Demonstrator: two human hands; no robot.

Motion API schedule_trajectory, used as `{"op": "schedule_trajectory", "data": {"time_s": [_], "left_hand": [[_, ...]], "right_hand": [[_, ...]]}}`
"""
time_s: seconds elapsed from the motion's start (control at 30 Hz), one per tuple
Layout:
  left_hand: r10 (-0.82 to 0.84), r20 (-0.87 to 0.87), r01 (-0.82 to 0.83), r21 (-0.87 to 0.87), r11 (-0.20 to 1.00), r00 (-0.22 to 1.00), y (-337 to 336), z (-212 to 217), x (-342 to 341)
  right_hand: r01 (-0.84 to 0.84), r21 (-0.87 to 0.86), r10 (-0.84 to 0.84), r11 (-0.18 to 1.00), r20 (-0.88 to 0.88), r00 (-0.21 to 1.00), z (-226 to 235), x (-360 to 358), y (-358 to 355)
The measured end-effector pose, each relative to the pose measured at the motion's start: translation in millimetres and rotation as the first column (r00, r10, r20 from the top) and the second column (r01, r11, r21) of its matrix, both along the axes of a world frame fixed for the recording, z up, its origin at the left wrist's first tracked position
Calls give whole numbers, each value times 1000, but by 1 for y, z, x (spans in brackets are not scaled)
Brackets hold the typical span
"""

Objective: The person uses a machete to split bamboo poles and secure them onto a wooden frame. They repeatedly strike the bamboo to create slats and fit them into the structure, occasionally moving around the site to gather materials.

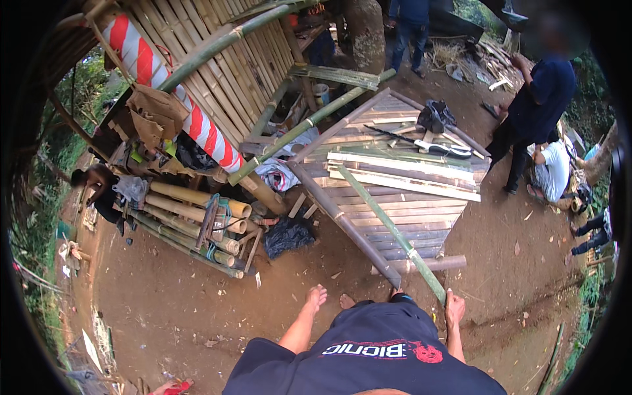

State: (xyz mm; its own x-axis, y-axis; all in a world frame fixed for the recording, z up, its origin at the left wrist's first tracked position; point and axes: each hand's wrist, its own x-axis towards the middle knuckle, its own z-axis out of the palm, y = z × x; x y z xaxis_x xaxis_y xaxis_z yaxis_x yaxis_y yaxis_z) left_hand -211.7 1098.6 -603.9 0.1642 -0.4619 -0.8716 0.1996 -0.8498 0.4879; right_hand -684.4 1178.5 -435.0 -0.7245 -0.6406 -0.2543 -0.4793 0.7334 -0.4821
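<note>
The standing person's (536, 99) head is blurred. The right hand (454, 308) hides the green bamboo pole's (395, 234) near end. The lower edge cuts off the dark shirt (368, 359).

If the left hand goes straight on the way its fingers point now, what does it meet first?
Probably only bare dirt ground. The left hand hangs open, fingers pointing ahead toward the black bag, but depth is unclear.

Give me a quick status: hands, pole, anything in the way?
Right hand grips green bamboo pole. Left hand open, empty. Pole lies across slatted bamboo panel.
</note>
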Motion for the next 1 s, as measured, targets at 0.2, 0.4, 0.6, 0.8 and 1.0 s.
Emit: {"op": "schedule_trajectory", "data": {"time_s": [0.2,0.4,0.6,0.8,1.0], "left_hand": [[-16,45,34,-444,895,999,-99,108,6],[13,74,52,-799,599,997,-187,242,-37],[-118,39,118,-594,796,992,-128,178,-108],[-135,137,150,-111,982,981,55,27,-102],[-569,392,533,208,820,722,207,19,-82]], "right_hand": [[-71,-8,71,997,-59,996,-8,-10,-22],[-131,4,131,991,-82,988,-7,-46,-39],[-328,28,330,944,-70,941,-17,-84,-95],[-506,17,504,863,62,862,-18,-128,-178],[-562,208,578,800,-19,816,-35,-184,-268]]}}
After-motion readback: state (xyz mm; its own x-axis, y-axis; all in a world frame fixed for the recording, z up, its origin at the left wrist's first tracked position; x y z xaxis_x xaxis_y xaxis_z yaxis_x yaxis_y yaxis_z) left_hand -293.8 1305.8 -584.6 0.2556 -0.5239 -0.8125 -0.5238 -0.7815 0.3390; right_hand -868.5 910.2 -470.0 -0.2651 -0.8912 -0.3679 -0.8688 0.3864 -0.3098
